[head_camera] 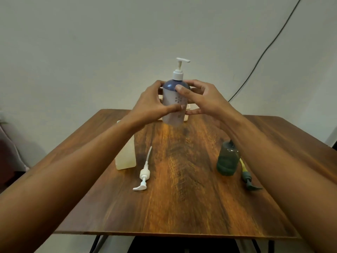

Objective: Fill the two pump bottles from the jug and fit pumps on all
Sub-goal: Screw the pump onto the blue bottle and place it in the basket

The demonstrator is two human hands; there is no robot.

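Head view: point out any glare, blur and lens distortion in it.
Head view: a warm glare streak runs down the table below the blue-topped pump bottle; that bottle's base looks smeared and soft; the wide lens stretches both forearms huge at the bottom corners; the dark green bottle is soft but readable.

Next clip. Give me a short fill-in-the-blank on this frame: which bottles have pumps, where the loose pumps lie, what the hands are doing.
1. Both hands, left hand and right hand, hold the blue-topped bottle, whose white pump is already ____.
2. The loose white pump lies on the wooden table just right of the pale ____ bottle.
3. The dark green bottle stands with its neck ____.
4. The grey pump has a ____ dip tube.

Missing words: fitted; yellowish; open; yellow
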